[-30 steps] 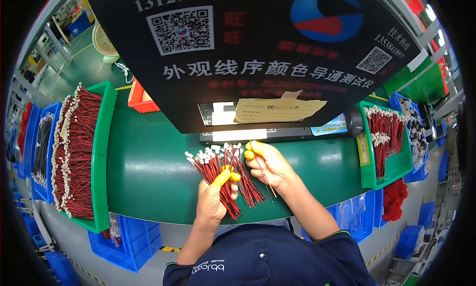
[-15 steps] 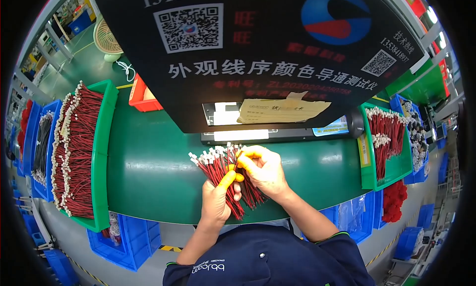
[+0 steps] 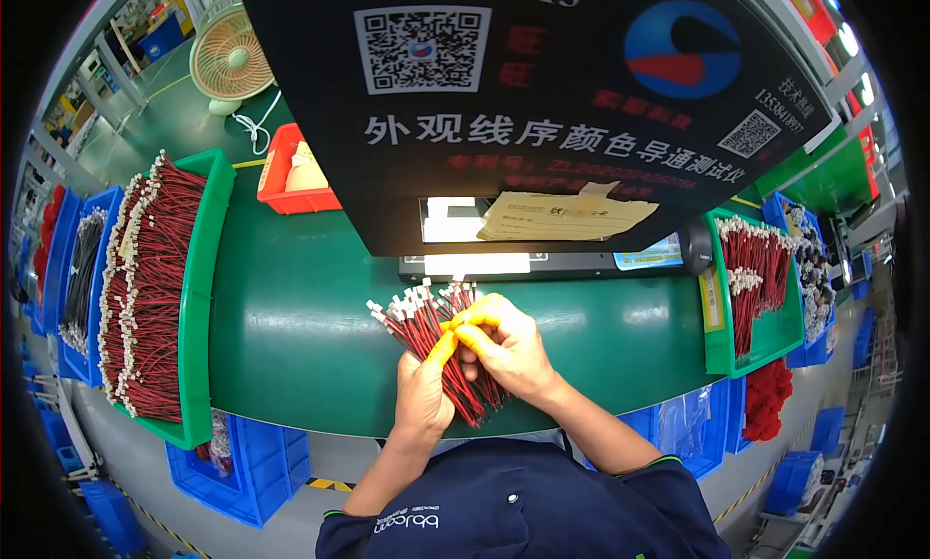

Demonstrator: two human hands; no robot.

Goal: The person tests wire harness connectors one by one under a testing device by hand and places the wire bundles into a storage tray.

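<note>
A bundle of red and black wires with white connectors (image 3: 417, 331) fans out over the bench, connector ends pointing away from me. My left hand (image 3: 424, 389) is closed around the bundle, its thumb in a yellow finger cot. Close against it, my right hand (image 3: 509, 351) is pinched, with yellow cots on thumb and forefinger. Their tips meet beside the left thumb, over the wires; what lies between them is too small to make out. Beyond the bundle stands a black testing machine (image 3: 581, 157) with a lit opening (image 3: 475, 263).
At left, a green bin (image 3: 199, 336) holds many wires with white connectors. Another green bin (image 3: 780, 341) at right holds similar ones. An orange-red box (image 3: 271, 186) sits behind, near a fan (image 3: 232, 55). Blue crates (image 3: 276, 462) stand below the green bench (image 3: 291, 346).
My right hand has shifted slightly down and left, bringing its fingertips against the left thumb. The left hand keeps hold of the wires. The camera view has moved a little.
</note>
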